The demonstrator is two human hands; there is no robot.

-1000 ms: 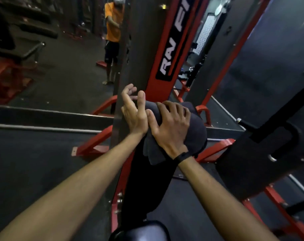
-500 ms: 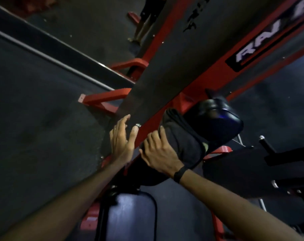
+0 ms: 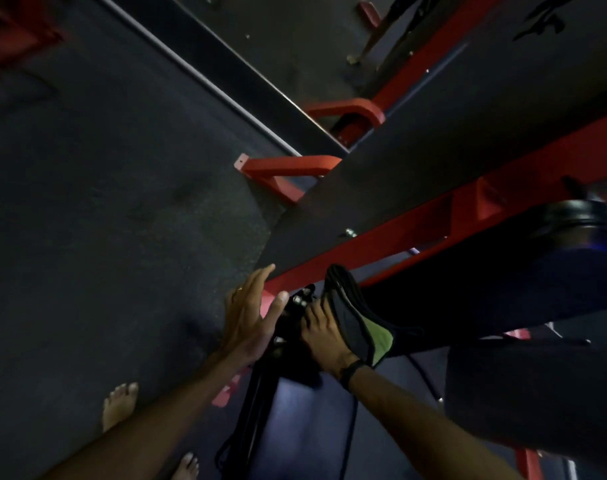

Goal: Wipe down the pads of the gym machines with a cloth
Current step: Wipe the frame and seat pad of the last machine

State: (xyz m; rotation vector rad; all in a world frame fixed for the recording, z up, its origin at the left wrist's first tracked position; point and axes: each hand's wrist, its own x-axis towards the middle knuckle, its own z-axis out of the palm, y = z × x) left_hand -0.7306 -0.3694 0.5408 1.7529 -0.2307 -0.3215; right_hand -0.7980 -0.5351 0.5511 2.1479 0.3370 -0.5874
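A dark cloth (image 3: 352, 320) with a green patch lies folded against the lower end of the long black back pad (image 3: 496, 289) of a red-framed gym machine. My right hand (image 3: 321, 336) presses on the cloth at the pad's bottom edge, fingers spread over the fabric. My left hand (image 3: 250, 313) is flat with straight fingers, touching the grey side panel (image 3: 381, 188) of the machine just left of the pad. Below my hands sits the black seat pad (image 3: 305, 420).
Red frame feet (image 3: 288, 171) stick out onto the dark rubber floor at centre. A second dark padded part (image 3: 537, 393) stands at the right. My bare feet (image 3: 120, 405) are on the floor at lower left. A mirror base strip (image 3: 226, 71) runs diagonally behind.
My right hand and the cloth have slid down the back pad from its top to its lower end. My left hand moved down the side panel. The view tilted downward.
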